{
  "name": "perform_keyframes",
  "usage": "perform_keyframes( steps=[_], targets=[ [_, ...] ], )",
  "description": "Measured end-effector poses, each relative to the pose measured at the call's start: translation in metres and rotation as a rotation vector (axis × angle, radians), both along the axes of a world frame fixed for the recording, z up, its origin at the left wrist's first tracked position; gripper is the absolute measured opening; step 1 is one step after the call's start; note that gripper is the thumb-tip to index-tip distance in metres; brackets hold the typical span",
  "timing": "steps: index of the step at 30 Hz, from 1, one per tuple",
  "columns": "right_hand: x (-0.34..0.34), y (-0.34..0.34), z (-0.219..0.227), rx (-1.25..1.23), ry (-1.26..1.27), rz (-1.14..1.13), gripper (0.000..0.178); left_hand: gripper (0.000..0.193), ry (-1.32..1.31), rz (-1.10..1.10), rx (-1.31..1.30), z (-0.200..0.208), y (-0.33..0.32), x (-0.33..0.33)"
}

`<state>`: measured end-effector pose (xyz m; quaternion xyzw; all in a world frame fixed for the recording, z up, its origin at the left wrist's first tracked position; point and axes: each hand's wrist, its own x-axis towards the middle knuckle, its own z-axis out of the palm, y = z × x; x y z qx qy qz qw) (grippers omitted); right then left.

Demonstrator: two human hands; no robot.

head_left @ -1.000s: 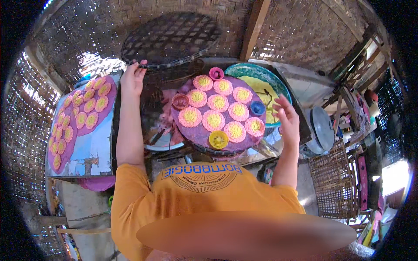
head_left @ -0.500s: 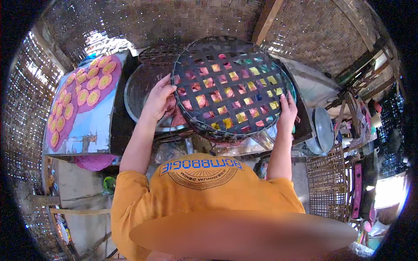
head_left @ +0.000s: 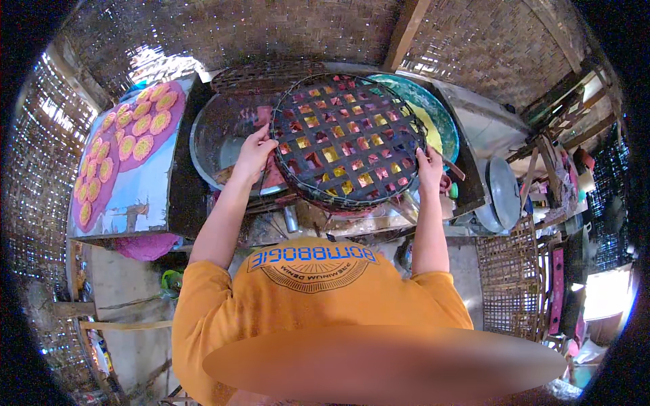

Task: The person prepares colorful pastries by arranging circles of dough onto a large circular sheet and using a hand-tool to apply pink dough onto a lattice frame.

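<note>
A round, dark, open-lattice woven basket is held up in front of my chest, with pink and yellow showing through its square holes. My left hand is closed on its left rim, and my right hand grips the right rim. Behind its left side lies a wide, dark metal pan, partly hidden. Beyond the right rim shows a green basin with a yellow mass in it. What lies directly under the basket is mostly hidden.
To the left, a table bears a pink sheet with several round pink-and-yellow pieces. Large round metal lids lean at the right. A wooden post stands against the woven wall.
The basket has shifted left and sits flatter, with both hands still on its rim. More of the green basin and its yellow contents now shows at the right.
</note>
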<state>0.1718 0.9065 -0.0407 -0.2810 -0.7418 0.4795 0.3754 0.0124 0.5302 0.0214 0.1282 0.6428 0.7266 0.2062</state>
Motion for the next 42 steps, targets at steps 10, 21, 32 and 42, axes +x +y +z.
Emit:
perform_keyframes(
  steps=[10,21,32,42],
  targets=[
    [0.005,0.005,-0.01,0.071,-0.128,0.004,0.052,0.052,0.083,0.104,-0.02,-0.013,0.0,-0.002],
    [-0.05,-0.101,0.151,0.506,0.056,0.177,0.037,0.05,0.293,0.291,-0.057,0.056,-0.125,-0.009],
    [-0.244,-0.329,0.173,0.38,-0.025,1.021,0.025,0.043,0.418,1.413,-0.303,-0.011,-0.478,-0.084],
    [-0.383,-0.56,0.135,0.71,-0.052,1.281,0.022,0.036,-0.201,1.605,-1.283,-0.023,-0.631,-0.071]
  ],
)
